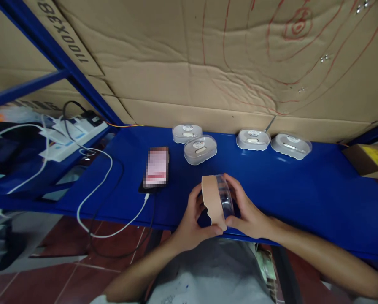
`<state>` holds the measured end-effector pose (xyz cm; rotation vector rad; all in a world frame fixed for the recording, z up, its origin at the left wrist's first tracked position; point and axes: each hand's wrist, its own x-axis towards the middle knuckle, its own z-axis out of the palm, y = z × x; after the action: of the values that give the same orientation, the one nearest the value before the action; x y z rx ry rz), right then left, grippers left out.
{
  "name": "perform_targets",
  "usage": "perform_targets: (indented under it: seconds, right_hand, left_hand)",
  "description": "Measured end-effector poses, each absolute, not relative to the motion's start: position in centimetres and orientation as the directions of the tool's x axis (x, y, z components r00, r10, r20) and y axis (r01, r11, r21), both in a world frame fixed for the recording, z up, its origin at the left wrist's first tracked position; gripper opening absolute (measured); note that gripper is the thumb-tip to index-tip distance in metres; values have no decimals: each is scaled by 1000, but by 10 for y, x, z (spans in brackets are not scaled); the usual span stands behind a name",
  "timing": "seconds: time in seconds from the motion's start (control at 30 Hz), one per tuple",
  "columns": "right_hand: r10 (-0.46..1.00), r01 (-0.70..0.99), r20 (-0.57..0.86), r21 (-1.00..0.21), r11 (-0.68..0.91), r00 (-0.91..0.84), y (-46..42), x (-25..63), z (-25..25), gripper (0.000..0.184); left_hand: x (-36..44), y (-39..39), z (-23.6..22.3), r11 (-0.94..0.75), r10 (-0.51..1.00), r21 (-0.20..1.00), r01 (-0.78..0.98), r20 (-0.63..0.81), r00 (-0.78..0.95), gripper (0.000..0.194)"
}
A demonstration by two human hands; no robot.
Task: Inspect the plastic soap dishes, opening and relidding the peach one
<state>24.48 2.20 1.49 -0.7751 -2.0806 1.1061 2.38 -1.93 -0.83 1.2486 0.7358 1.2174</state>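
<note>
Between both hands, tipped on its side near the table's front edge, is an oval plastic container (213,198) with a wavy-edged beige part and a clear part. My left hand (195,221) wraps round the beige side, its thumb along the bottom edge. On the clear side, my right hand (247,215) grips with fingers over the top and thumb below. Several similar oval clear containers stand farther back: two to the left, one (201,150) in front of the other (187,133), and two to the right, one (253,140) beside the other (291,146).
A phone (156,166) with a lit, blurred screen lies left of my hands, a white cable (95,192) trailing off the table edge. Cardboard (163,63) walls the back. An open carton (368,160) stands far right; a power strip (92,118) and cables crowd the left.
</note>
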Motion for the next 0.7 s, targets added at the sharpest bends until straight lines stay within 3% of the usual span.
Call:
perform_targets:
  seconds: [0.3,0.43,0.57,0.7]
  right_hand:
    - [719,238,361,-775,585,-594,14,236,5,94]
    - [757,207,366,-814,542,-542,7,226,1,86]
    - [807,126,330,-890,439,-489,-5,210,3,82]
    - [860,34,316,-933,359,-401,-11,193,3,76]
  left_hand:
    - [30,-20,-6,-177,941,962,-206,227,251,107]
    - [32,-23,-13,-234,944,961,-149,261,201,106]
    - [36,-28,-13,-383,915,923,-38,384,125,88]
    - [42,-33,-16,-388,917,916,-101,395,59,78]
